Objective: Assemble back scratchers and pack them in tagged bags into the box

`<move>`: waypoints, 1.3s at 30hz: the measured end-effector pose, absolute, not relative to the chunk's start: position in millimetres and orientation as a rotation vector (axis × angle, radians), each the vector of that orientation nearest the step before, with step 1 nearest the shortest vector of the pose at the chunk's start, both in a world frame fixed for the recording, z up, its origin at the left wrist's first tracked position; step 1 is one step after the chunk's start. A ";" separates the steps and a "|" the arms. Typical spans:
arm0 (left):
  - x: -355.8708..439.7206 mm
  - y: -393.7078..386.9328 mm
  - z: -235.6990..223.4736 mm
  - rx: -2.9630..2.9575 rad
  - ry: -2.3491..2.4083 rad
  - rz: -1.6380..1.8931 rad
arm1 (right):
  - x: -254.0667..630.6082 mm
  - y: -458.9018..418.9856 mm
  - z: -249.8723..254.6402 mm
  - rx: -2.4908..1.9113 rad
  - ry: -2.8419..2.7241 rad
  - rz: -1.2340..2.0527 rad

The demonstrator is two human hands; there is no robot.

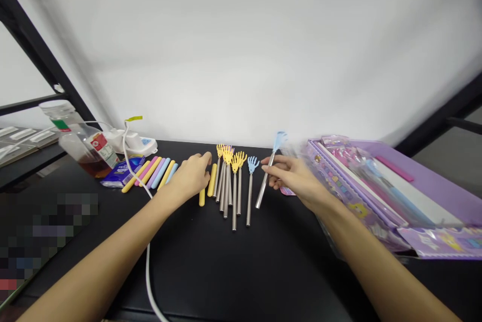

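My right hand [289,174] pinches the metal rod of a back scratcher [265,179] with a light-blue, hand-shaped head. It is tilted, with the head up to the right. Just left of it lies another blue back scratcher [250,191]. Several yellow-headed back scratchers [234,196] with bare metal rods lie in a bunch beside that one. My left hand [192,176] is curled over a yellow handle [202,198], whose lower end sticks out below the fingers. A second yellow handle [212,180] lies right of these fingers. Several pastel handles [150,174] lie in a row to the left, partly covered by my hand.
A purple box [357,211] with plastic-wrapped pieces stands on the right. At left are a bottle of brown liquid [86,141], a blue packet [120,174] and a white power strip [141,144]. A white cable [148,266] crosses the black table [233,277] under my left forearm.
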State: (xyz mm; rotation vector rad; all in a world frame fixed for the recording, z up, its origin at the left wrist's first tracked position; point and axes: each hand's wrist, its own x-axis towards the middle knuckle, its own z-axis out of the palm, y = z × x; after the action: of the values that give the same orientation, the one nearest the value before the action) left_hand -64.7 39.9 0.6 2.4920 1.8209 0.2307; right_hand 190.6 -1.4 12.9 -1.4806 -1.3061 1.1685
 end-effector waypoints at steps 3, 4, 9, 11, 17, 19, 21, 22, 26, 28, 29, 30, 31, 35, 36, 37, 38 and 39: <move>-62.2 40.2 -1.1 2.521 1.871 0.249 | 188.3 -1.6 8.7 -1.512 -1.449 1.150; -62.0 40.6 -0.6 2.526 1.886 0.254 | 187.1 -2.1 7.7 -1.493 -1.476 1.167; -76.8 48.3 12.9 2.521 1.973 0.327 | 181.2 -4.9 3.9 -1.385 -1.503 1.187; -88.8 51.7 21.5 2.509 2.054 0.316 | 179.0 -5.6 2.5 -1.369 -1.486 1.178; -100.5 44.5 35.6 2.377 2.224 -0.129 | 171.7 -8.4 1.8 -1.331 -1.485 1.203; -94.3 38.5 36.2 2.351 2.195 -0.190 | 169.8 -9.3 2.2 -1.325 -1.489 1.209; -87.5 33.9 35.4 2.357 2.149 -0.184 | 168.8 -9.9 2.8 -1.316 -1.491 1.211; -84.6 32.6 34.3 2.366 2.118 -0.164 | 168.6 -10.1 3.1 -1.312 -1.488 1.211; -77.5 34.2 27.0 2.435 1.969 0.018 | 168.7 -10.4 4.2 -1.294 -1.435 1.227; -74.9 37.6 22.5 2.486 1.876 0.185 | 168.7 -10.1 5.0 -1.253 -1.350 1.256; -73.4 39.4 20.2 2.528 1.811 0.286 | 168.9 -9.8 5.7 -1.221 -1.283 1.268; -71.5 41.0 17.6 2.587 1.731 0.391 | 169.4 -9.3 6.6 -1.182 -1.201 1.275; -69.3 42.1 14.7 2.666 1.636 0.493 | 170.3 -8.6 7.9 -1.140 -1.110 1.280; -58.2 39.3 2.3 3.035 1.158 0.726 | 178.7 -5.1 13.8 -0.972 -0.786 1.304; -55.3 36.8 -0.1 3.072 1.064 0.729 | 181.5 -4.3 14.8 -0.930 -0.743 1.302; -52.5 33.9 -1.8 3.079 0.993 0.728 | 184.2 -3.5 15.4 -0.891 -0.720 1.290; -50.0 30.9 -2.8 3.061 0.939 0.731 | 186.5 -3.0 15.6 -0.859 -0.715 1.273; -47.7 28.0 -3.2 3.029 0.897 0.742 | 188.2 -2.7 15.5 -0.838 -0.723 1.256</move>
State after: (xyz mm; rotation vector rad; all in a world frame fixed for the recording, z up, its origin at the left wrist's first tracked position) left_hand -47.7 28.0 -3.2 3.0294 0.8967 0.7421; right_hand 188.2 -2.7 15.5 -0.8381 -0.7229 1.2557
